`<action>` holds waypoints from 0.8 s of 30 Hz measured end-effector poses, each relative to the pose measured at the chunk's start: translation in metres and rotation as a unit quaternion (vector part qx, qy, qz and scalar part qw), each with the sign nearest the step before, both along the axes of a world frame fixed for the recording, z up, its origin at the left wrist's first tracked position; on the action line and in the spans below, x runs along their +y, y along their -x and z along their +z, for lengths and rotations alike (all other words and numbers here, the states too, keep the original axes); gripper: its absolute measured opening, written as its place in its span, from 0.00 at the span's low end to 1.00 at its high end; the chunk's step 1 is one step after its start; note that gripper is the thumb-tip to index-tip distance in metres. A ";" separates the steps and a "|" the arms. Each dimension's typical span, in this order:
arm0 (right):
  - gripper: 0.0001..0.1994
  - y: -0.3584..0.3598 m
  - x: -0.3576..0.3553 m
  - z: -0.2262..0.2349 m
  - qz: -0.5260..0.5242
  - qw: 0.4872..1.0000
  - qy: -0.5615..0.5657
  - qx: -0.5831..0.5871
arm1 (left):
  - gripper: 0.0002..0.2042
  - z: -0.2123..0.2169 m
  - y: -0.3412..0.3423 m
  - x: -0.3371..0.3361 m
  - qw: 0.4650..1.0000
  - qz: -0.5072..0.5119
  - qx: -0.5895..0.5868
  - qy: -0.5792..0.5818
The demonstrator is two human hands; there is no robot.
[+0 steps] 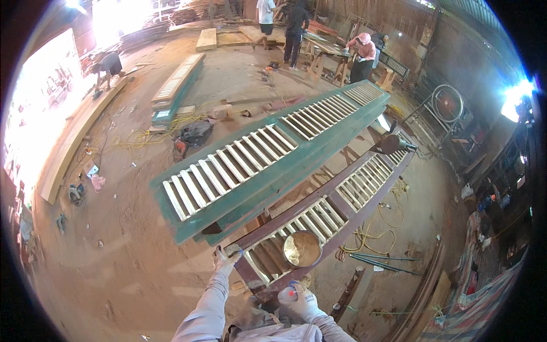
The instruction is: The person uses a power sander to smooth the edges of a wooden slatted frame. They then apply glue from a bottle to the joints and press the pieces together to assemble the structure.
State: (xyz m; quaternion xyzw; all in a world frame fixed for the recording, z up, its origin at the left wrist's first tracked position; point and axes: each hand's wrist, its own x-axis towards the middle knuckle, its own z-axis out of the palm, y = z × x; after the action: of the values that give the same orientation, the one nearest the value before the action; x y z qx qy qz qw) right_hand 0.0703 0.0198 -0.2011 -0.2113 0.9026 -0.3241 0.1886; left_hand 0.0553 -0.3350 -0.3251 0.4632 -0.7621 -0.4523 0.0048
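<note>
A maroon louvered shutter [341, 192] with pale slats lies in front of me, running away to the far right. At its near left corner my left hand [221, 261], in a pale glove, is closed on a small grey-brown block [233, 249]. My right hand [306, 303], gloved in white, is just off the near end, its fingers curled at a pale rounded thing with a red spot [288, 294]; its kind is unclear. On the near slats stands a round bowl [308, 248] with brown and cream contents. A dark metal pot [392, 144] stands at the far end.
Stacked green louvered shutters [228, 200] lie alongside, beyond the maroon one. Yellow cable [376, 245] and green rods [384, 263] are on the floor at right. A round fan [447, 104] stands farther back. Several people work in the background near a wooden bench [326, 51].
</note>
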 end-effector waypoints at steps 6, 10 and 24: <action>0.44 -0.003 -0.001 0.010 0.006 1.000 -0.013 -0.019 | 0.65 0.001 0.000 0.003 0.999 0.009 0.009 -0.035; 0.44 -0.002 -0.009 -0.001 0.015 0.999 -0.028 0.013 | 0.63 -0.011 0.007 0.002 0.995 0.053 0.071 -0.037; 0.45 -0.004 -0.015 0.009 0.011 0.999 -0.028 -0.013 | 0.53 -0.008 -0.012 0.011 0.992 0.109 0.064 -0.027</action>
State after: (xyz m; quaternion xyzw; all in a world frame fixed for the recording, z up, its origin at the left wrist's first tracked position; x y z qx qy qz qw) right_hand 0.0741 0.0046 -0.1921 -0.2118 0.9064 -0.2992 0.2101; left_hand 0.0670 -0.3245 -0.3333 0.5136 -0.6927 -0.4981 0.0908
